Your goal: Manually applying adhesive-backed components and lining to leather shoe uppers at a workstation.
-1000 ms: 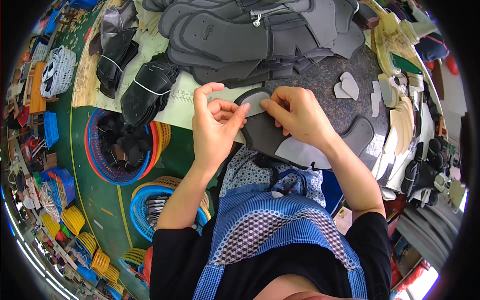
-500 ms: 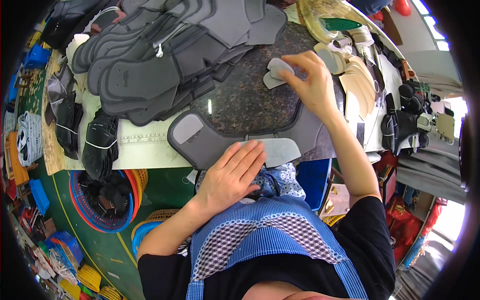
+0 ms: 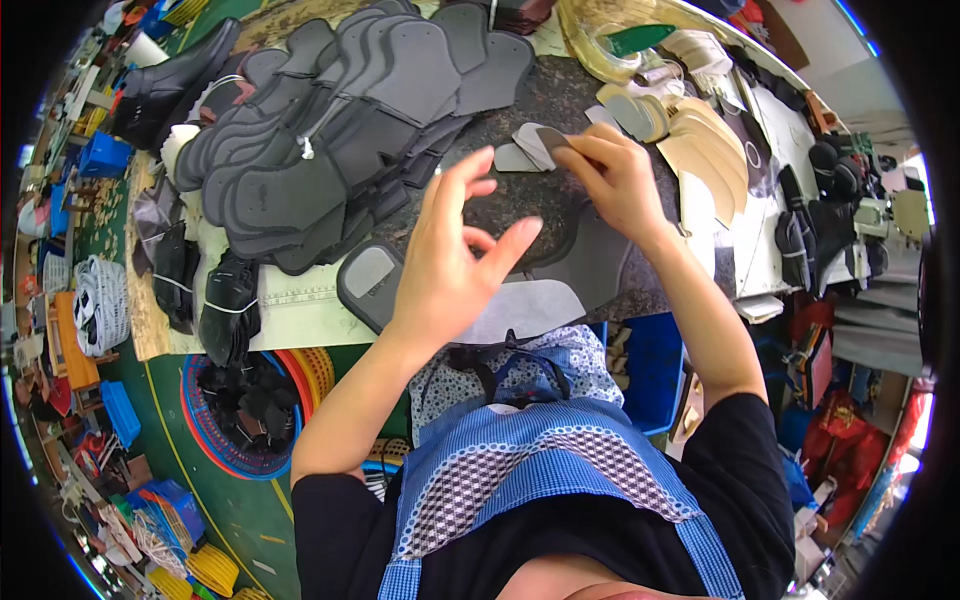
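My right hand [image 3: 622, 180] pinches a small dark-grey rounded piece [image 3: 551, 141] between thumb and fingers. Just left of it, small light-grey rounded pieces [image 3: 516, 158] lie on the dark speckled slab. My left hand [image 3: 452, 255] is raised over the table's front with fingers apart, holding nothing. Below both hands lies a curved dark-grey padded panel [image 3: 590, 262], partly hidden by my left hand. On its near edge rests a larger light-grey patch [image 3: 525, 310]; another light-grey patch [image 3: 371, 268] sits on its left end.
A big stack of dark-grey shaped panels [image 3: 300, 185] covers the table's far left. Beige curved pieces [image 3: 708, 160] and a green-handled tool [image 3: 640, 39] lie at the right. Bundled black pieces [image 3: 232, 300] hang over the front edge above a basket [image 3: 240, 465] on the floor.
My left hand has lifted off the light-grey patch and moved up, its fingers spreading. My right hand now holds a small dark-grey piece beside the small light-grey ones.
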{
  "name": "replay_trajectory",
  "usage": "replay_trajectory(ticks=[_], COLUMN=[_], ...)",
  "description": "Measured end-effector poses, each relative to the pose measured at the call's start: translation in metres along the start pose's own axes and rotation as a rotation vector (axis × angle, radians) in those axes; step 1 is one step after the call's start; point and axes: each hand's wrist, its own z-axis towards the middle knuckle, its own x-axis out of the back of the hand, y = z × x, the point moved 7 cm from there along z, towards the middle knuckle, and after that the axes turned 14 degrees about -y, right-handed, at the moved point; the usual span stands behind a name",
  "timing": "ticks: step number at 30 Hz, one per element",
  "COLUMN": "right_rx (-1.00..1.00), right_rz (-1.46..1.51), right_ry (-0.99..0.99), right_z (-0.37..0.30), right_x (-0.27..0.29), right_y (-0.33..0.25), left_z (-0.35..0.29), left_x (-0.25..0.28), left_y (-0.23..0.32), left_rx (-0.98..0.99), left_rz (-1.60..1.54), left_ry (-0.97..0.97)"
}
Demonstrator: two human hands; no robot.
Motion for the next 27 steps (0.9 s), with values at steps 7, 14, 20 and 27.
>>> replay_trajectory(ticks=[7, 14, 20, 27], right_rx=[-0.386, -0.434, -0.379, -0.62], right_rz=[1.042, 1.225, 1.466, 1.601], right_ry=[-0.108, -0.567, -0.844, -0.037], right_z=[-0.047, -0.068, -0.088, -0.192], right_x=[0.015, 0.015, 0.013, 0.007], right_y=[-0.042, -0.053, -0.084, -0.025], left_z=[0.018, -0.004, -0.011, -0.066], left_x=[-0.033, -0.043, -0.06, -0.075], left_y=[-0.01, 0.007, 0.038, 0.096], left_rx=[0.095, 0.059, -0.043, -0.784], left_rz=[-0.484, -0.606, -0.336, 0.211], left_ry=[-0.161, -0.394, -0.592, -0.404])
